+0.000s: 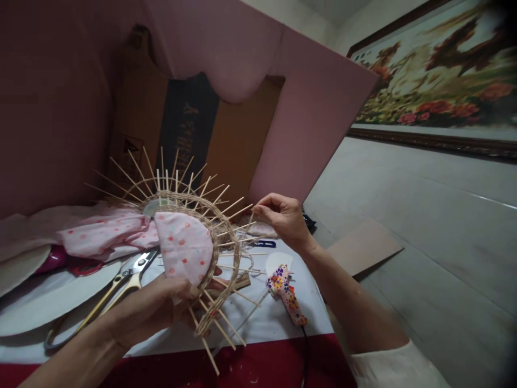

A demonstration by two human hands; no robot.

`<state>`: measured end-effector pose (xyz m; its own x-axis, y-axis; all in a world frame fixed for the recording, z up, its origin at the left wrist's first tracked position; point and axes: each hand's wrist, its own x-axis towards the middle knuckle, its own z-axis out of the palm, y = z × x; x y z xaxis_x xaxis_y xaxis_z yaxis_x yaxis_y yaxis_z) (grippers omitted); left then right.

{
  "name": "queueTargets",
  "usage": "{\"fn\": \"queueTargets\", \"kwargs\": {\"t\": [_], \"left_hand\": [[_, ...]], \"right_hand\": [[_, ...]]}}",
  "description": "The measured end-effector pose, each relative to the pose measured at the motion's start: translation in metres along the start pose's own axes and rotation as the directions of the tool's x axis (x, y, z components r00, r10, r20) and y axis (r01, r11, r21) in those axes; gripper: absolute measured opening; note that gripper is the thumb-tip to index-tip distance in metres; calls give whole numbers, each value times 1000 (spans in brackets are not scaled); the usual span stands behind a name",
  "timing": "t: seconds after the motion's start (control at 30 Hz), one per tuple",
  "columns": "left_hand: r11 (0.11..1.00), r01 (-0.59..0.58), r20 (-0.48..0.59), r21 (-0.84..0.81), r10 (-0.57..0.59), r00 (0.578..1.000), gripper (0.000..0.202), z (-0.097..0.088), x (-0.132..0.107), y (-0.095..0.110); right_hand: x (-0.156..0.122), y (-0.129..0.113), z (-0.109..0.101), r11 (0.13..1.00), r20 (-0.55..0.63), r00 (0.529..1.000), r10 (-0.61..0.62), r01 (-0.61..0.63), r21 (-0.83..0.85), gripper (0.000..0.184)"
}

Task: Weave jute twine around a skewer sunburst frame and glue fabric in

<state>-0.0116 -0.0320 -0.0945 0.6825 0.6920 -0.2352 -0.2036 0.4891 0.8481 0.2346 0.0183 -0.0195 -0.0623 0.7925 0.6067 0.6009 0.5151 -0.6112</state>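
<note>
My left hand (149, 307) grips the lower edge of a half-woven basket base (189, 242), a round disc covered in pink dotted cloth, ringed by woven cord with several thin wooden sticks fanning outward. The piece is held tilted up above the table. My right hand (285, 218) is at its right side, fingers pinched on the cord or a stick tip near the weave; which one I cannot make out.
Large scissors (121, 283) lie on white card (40, 302) at the left. Pink dotted fabric (100, 234) is bunched behind. A flower-patterned glue gun (286, 293) lies on the table at right, its cable trailing down. A pink board (315, 124) and cardboard stand behind; a framed painting (440, 75) hangs at right.
</note>
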Motion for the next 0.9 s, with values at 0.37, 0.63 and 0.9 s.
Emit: {"fn": "queueTargets", "kwargs": {"t": [0.37,0.63,0.9], "left_hand": [[994,71,235,-80,-50,971,41,-17,3,-11],[998,64,346,-12,-56,936,48,-23,4,-20],[995,86,313,42,-94,945,47,-18,4,-15]], "right_hand": [[0,17,13,940,121,981,152,-181,289,19],[-9,3,36,887,295,940,172,-278,369,21],[-1,3,19,722,383,863,330,-492,486,30]]}}
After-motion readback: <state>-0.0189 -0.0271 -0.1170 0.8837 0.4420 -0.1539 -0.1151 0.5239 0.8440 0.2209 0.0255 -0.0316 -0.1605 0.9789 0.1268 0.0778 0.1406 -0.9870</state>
